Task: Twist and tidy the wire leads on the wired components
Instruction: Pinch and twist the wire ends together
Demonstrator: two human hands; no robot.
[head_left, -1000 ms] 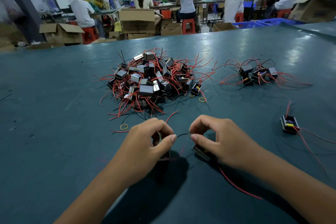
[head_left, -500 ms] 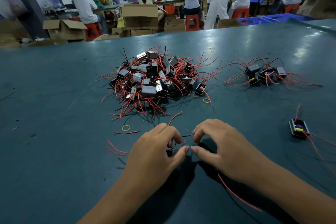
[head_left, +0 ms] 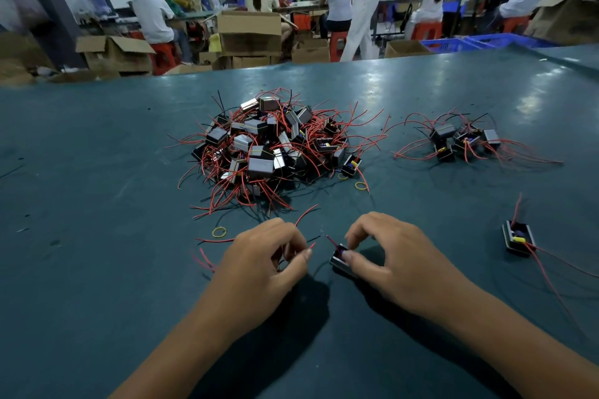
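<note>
Near the front edge of the teal table [head_left: 97, 269], centre: both hands low over the surface, close together but not touching. Left hand [head_left: 259, 266] curled, thumb and forefinger pinching the tip of a thin red wire lead [head_left: 311, 245]; what else sits under the palm is hidden. Right hand [head_left: 398, 262] curled around a small black component [head_left: 340, 261], thumb pressed on its near-left corner, fingers arched over the top. Short red lead rises from the component toward the gap between the hands.

Farther out, centre: large heap of wired components [head_left: 265, 149], red and black leads splaying outward on all sides; nearest strands reach close to the left hand's knuckles. Small cluster of components [head_left: 460, 139] far right, well apart from the heap, leads trailing right. Single component [head_left: 518, 238] lies right of the right hand, apart from it, its long red lead running toward the near right.

Loose yellow rubber bands: one [head_left: 219, 232] just left of the left hand, another [head_left: 360, 185] at the heap's near-right fringe. Stray red wire pieces [head_left: 204, 259] on the table left of the left wrist.

Open room: broad bare stretch of table at left and far left; band between heap and small cluster; near surface between the forearms. Table's far edge runs across the upper view, cardboard boxes [head_left: 249, 32] and seated workers [head_left: 152, 16] beyond it
</note>
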